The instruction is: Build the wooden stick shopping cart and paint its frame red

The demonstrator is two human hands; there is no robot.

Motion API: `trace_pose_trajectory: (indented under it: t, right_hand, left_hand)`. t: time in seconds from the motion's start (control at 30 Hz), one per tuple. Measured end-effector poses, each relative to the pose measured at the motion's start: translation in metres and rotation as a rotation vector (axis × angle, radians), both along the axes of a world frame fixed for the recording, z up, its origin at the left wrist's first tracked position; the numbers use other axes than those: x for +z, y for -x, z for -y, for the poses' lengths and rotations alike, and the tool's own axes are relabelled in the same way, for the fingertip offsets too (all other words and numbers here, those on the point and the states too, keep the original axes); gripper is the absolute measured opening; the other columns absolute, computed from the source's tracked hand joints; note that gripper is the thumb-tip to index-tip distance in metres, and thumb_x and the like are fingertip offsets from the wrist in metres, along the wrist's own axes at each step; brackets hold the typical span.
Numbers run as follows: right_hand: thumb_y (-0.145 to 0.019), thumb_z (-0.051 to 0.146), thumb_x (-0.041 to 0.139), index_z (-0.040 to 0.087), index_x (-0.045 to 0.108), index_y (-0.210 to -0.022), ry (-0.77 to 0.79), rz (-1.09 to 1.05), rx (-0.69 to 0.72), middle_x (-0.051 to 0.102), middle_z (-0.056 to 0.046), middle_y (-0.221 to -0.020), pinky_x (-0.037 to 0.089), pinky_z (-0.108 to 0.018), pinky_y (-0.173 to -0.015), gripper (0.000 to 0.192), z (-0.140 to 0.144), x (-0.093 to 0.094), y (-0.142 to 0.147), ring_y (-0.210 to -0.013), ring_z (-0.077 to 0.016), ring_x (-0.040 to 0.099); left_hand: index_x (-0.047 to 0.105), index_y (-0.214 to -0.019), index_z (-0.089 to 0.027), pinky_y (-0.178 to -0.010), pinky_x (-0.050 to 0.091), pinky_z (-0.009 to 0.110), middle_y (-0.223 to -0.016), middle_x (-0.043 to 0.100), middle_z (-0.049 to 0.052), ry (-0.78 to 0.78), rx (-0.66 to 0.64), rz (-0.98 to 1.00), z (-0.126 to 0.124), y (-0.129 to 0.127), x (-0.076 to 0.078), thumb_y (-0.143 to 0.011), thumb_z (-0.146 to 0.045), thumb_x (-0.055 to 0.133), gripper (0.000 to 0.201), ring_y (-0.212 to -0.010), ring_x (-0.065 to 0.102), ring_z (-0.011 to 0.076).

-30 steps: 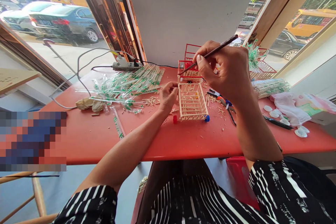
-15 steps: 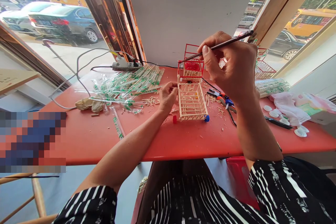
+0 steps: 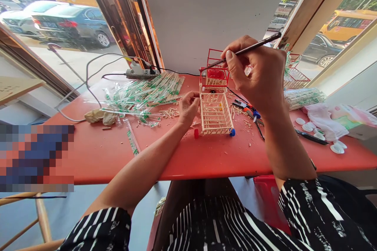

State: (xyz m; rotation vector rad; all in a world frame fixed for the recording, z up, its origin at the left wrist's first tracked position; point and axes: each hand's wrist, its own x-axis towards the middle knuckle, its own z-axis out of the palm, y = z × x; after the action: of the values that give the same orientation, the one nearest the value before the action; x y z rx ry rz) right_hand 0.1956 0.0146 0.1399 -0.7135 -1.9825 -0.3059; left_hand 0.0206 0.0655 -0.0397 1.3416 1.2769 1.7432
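A thin brush (image 3: 244, 51) is being pinched by the right hand (image 3: 259, 74) above the far red cart (image 3: 215, 73); the near stick cart (image 3: 215, 113) is being gripped at its left side by the left hand (image 3: 187, 108).

No lettering can be read anywhere. The green print on the wrapped sticks (image 3: 147, 92) may be writing, though it is too small and blurred to tell.

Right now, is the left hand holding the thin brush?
No, the right hand holds the thin brush, while the left hand rests against the small stick cart.
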Motion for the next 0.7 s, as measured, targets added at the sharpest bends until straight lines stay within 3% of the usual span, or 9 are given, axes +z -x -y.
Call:
trace_pose_trajectory:
  t: [0.33, 0.53, 0.7]
  right_hand:
    - [-0.103, 0.037, 0.059, 0.032, 0.067, -0.083, 0.035, 0.020, 0.015, 0.081, -0.001, -0.081, 0.058, -0.038, -0.067, 0.022, -0.0020, -0.0020, 0.0016, -0.058, -0.0185, 0.064]
    - [-0.106, 0.041, 0.058, 0.032, 0.067, -0.085, 0.021, 0.004, -0.008, 0.082, -0.002, -0.086, 0.061, -0.038, -0.076, 0.025, -0.0025, -0.0005, -0.0006, -0.065, -0.0200, 0.068]
    - [-0.106, 0.045, 0.060, 0.033, 0.067, -0.084, 0.005, -0.029, 0.025, 0.079, -0.001, -0.082, 0.060, -0.037, -0.074, 0.025, -0.0027, 0.0021, -0.0024, -0.061, -0.0182, 0.067]
  left_hand:
    - [0.075, -0.079, -0.020, -0.063, 0.040, 0.025, -0.069, 0.064, -0.001, -0.007, 0.005, 0.004, -0.0053, 0.0010, -0.0053, -0.072, -0.020, 0.055, 0.020, -0.063, 0.053, 0.0138]
    - [0.074, -0.078, -0.020, -0.063, 0.039, 0.025, -0.070, 0.064, -0.001, -0.011, -0.002, 0.010, -0.0030, 0.0008, -0.0030, -0.073, -0.019, 0.055, 0.020, -0.062, 0.052, 0.0130]
    - [0.074, -0.077, -0.020, -0.063, 0.039, 0.026, -0.068, 0.063, -0.002, -0.006, 0.001, 0.010, -0.0020, 0.0003, -0.0005, -0.072, -0.018, 0.054, 0.021, -0.062, 0.052, 0.0131]
